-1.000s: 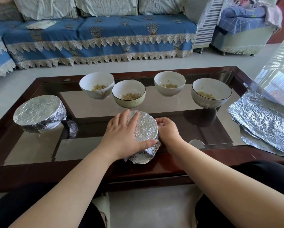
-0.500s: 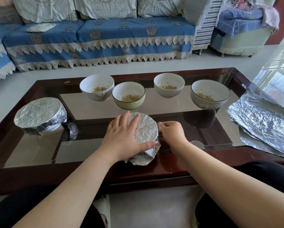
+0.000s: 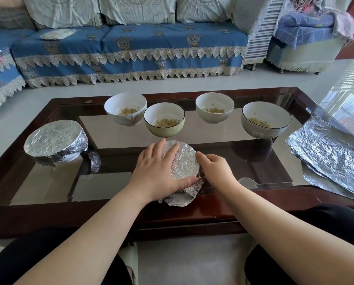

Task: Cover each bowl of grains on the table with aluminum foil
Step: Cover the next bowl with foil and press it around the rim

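A foil-wrapped bowl (image 3: 184, 161) stands near the table's front edge. My left hand (image 3: 157, 171) lies flat over its left side, fingers spread on the foil top and thumb along the front rim. My right hand (image 3: 215, 171) curls against the bowl's right side and presses the foil there. Another foil-covered bowl (image 3: 52, 140) sits at the left. Several uncovered bowls with grains stand in a row behind: a white one (image 3: 125, 108), a green one (image 3: 164, 119), a cream one (image 3: 214, 106) and a grey one (image 3: 266, 119). Foil sheets (image 3: 332, 157) lie stacked at the right.
The glass-topped table has a dark wooden frame (image 3: 172, 217). A small crumpled foil scrap (image 3: 95, 161) lies beside the left covered bowl. A blue sofa (image 3: 131, 50) stands beyond the table. My knees in black are below the front edge.
My right hand has shifted slightly forward along the bowl's right side, still pressing the foil. My left hand stays on top. The view moved a little.
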### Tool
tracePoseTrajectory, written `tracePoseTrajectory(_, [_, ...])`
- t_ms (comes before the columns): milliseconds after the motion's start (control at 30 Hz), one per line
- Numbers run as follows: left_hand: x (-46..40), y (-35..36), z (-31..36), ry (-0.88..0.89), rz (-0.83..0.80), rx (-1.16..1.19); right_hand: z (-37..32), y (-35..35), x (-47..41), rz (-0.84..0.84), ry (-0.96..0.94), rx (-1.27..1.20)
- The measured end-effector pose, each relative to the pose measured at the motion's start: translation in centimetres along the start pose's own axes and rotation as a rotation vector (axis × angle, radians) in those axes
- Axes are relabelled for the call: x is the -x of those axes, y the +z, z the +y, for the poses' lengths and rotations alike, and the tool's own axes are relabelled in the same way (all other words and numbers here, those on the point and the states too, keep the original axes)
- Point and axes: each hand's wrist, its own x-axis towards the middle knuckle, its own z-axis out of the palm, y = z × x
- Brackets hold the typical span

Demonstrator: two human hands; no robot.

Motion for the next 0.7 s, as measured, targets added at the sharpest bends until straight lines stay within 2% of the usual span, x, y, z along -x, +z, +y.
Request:
tracePoseTrajectory(133, [0.0, 0.2, -0.1, -0.006, 0.021, 0.001, 0.5, -0.1, -0.1, -0.054, -0.002, -0.117])
tracePoseTrajectory(333, [0.0, 0.1, 0.0, -0.013, 0.019, 0.011, 0.7, -0.4, -0.1, -0.105, -0.001, -0.159])
tracePoseTrajectory(500, [0.9, 0.2, 1.7, -0.148, 0.052, 0.056, -0.7, -0.8, -1.7, -0.148, -0.065, 0.011])
tracePoseTrajectory(600, [1.5, 0.2, 3.1, -0.204, -0.008, 0.081, -1.4, -1.1, -2.7, -0.19, -0.096, 0.133])
tracePoseTrajectory(700, [2.0, -0.3, 3.0, -0.206, -0.047, 0.071, -1.7, -1.5, -3.0, -0.222, -0.106, 0.154])
